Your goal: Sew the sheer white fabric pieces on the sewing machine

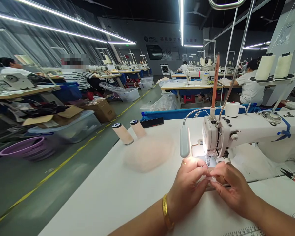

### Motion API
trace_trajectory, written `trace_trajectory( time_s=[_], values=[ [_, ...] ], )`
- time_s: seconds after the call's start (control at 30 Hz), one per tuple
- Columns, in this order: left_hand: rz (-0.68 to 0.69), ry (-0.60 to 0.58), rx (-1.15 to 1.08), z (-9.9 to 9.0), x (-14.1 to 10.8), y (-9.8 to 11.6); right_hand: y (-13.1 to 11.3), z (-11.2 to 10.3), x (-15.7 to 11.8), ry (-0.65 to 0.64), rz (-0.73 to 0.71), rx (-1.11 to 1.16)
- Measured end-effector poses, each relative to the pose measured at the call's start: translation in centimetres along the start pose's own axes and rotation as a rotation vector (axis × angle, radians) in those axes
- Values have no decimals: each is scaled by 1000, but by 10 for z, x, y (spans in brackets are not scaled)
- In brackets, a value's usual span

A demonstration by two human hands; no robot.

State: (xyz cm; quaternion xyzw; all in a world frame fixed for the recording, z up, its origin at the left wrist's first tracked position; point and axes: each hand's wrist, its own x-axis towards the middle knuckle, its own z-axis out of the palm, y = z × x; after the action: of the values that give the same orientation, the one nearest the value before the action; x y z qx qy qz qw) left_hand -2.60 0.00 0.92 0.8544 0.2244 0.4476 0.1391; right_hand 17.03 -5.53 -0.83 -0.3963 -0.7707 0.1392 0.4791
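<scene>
Directly in front of the sewing machine's needle area, my left hand (190, 185) and my right hand (232, 186) meet with fingertips nearly touching. Both pinch a small piece of thin, pale fabric (212, 179), mostly hidden by the fingers. The white sewing machine (245, 129) stands just beyond, its presser foot (208, 160) lit by a lamp (185, 141) on a bent arm. To the left on the table lies a sheer, pale peach heap of fabric (148, 152), looking blurred.
Two peach thread cones (123, 133) and a dark flat box (151, 123) stand at the table's far left edge. Red-handled snips (293, 177) lie at right, a printed ruler scale (245, 230) near the front. A pencil (215, 82) stands upright on the machine. Co-workers sit farther off.
</scene>
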Motion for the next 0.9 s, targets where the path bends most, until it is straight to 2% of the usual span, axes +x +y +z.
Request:
trace_trajectory(
  time_s=[0.17, 0.27, 0.63, 0.9],
  values=[
    [-40, -93, -99, -1, 0, 0, 1, 0, -1, 0, 75, 1],
    [-38, -109, -97, -1, 0, -1, 1, -1, -1, -8, 109, 17],
    [57, -31, 29, 1, -1, -3, 0, -2, 2, 38, 45, -51],
    [69, -42, 62, 2, -2, -4, -3, -2, 3, 19, 21, -9]
  ],
)
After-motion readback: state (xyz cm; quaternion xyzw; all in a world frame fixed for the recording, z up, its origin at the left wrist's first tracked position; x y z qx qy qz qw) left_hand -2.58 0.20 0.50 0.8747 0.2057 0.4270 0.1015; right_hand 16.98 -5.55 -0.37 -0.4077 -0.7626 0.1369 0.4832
